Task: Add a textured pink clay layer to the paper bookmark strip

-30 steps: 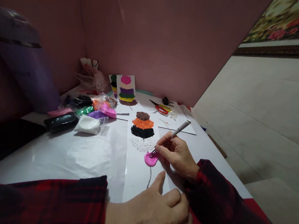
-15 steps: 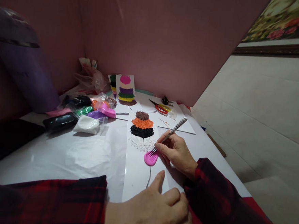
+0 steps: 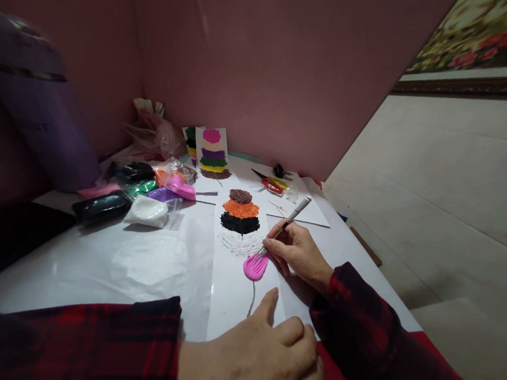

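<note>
In my right hand (image 3: 298,248) a metal fork (image 3: 299,209) is pinched near its neck, handle slanting up to the right. Its tines meet the upper edge of a flattened pink clay piece (image 3: 254,268), whose surface carries grooves. That piece lies on a white paper strip (image 3: 228,310), over the top of a drawn stem line. Above it on the strip are textured clay bands: white (image 3: 238,244), black (image 3: 239,222), orange (image 3: 240,208) and brown (image 3: 240,196). My left hand (image 3: 259,352) rests on the near part of the strip, index finger stretched out, other fingers bent, holding nothing.
Bagged clay packs (image 3: 148,211) in several colours lie at the left, near a tall purple bottle (image 3: 59,113). A finished clay card (image 3: 213,152) leans at the back wall. Red-handled scissors (image 3: 272,184) lie beyond the strip, and a dark thin stick (image 3: 299,221) lies to its right.
The fork has drawn back slightly toward the upper edge of the pink clay, and its handle tilts up a little more. The grooves show more fully. My left hand stays in place.
</note>
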Action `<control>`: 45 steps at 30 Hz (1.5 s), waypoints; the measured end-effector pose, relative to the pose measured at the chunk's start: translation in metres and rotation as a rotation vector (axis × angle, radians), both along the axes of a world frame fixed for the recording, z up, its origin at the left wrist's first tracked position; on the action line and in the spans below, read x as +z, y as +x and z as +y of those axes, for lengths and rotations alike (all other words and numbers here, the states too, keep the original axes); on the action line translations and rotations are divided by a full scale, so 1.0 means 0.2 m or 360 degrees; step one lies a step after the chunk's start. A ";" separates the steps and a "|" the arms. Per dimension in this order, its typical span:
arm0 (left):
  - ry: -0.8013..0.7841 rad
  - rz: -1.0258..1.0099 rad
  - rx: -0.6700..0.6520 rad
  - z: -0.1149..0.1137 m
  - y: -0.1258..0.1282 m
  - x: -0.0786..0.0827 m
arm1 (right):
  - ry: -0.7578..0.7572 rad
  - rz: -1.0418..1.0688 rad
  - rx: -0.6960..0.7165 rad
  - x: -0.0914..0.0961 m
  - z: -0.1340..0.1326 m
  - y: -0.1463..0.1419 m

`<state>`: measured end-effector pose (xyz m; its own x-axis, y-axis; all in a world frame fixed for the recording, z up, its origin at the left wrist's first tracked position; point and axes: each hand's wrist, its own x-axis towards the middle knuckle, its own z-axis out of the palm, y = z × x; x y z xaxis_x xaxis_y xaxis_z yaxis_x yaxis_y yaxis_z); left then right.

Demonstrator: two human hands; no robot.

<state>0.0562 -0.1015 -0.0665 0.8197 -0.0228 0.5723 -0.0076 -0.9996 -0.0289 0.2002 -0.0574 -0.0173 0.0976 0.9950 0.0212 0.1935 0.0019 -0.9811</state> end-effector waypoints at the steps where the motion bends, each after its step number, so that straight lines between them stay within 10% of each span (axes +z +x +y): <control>1: 0.0000 0.0004 -0.0001 0.00 0.00 0.00 | -0.0018 0.0004 0.0016 0.00 0.00 0.00; 45: 0.0023 0.0008 -0.0023 0.00 0.00 0.01 | -0.0123 0.0126 -0.0164 -0.01 0.03 0.08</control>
<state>0.0565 -0.1008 -0.0652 0.8220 -0.0429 0.5679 -0.0221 -0.9988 -0.0434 0.2160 -0.0510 -0.0185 0.1979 0.9779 -0.0667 0.1109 -0.0900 -0.9898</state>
